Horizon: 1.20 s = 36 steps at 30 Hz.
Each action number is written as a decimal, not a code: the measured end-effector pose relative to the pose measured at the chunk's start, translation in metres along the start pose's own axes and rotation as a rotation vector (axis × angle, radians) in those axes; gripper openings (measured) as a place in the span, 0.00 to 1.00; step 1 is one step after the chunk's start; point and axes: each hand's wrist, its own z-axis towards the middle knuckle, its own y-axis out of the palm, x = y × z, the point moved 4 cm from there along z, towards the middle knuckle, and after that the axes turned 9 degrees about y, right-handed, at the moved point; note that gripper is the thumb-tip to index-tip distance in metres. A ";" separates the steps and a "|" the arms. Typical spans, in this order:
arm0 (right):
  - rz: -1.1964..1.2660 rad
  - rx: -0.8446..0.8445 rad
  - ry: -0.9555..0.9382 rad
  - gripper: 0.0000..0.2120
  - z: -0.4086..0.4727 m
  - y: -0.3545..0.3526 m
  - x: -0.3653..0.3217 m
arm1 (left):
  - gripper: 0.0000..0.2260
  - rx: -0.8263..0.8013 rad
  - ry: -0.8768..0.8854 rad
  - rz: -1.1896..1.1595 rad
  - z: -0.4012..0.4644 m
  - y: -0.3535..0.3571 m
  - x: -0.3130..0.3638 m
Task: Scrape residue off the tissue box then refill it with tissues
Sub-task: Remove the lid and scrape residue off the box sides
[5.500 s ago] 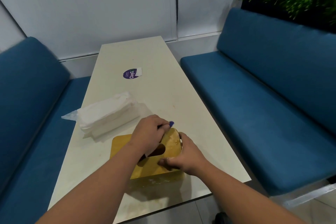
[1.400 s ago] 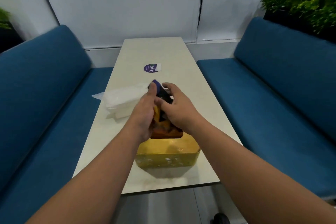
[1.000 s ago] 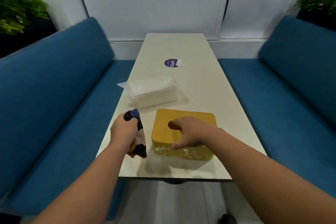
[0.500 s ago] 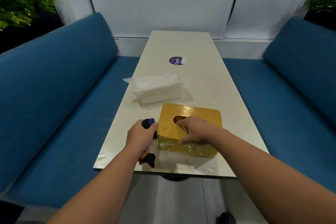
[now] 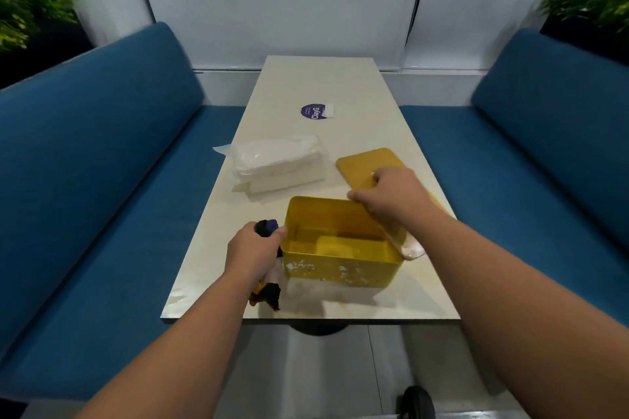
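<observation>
While the left hand (image 5: 251, 253) clamps its fingers on a dark-handled scraper (image 5: 267, 228) beside the open yellow tissue box (image 5: 340, 270), the right hand (image 5: 391, 196) grips the flat yellow lid (image 5: 366, 165).

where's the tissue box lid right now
In the head view the yellow lid is off the open tissue box, held tilted in the right hand at the box's far right, with the tissue pack to its left.

Glossy yellow plastic-looking tissue box (image 5: 342, 260) with white crusted smears, matt wood-toned lid (image 5: 369, 165), clear-film-wrapped tissues (image 5: 277, 163), smooth pale table (image 5: 326, 78)
</observation>
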 end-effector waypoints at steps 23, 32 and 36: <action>0.030 -0.019 0.406 0.16 -0.005 0.092 0.125 | 0.14 0.006 -0.005 -0.006 -0.004 0.003 -0.002; 0.044 -0.036 0.433 0.17 -0.004 0.101 0.133 | 0.14 0.010 -0.012 -0.011 -0.004 0.002 -0.001; 0.059 -0.010 0.426 0.17 -0.008 0.100 0.136 | 0.14 0.003 -0.016 -0.017 -0.003 0.002 0.000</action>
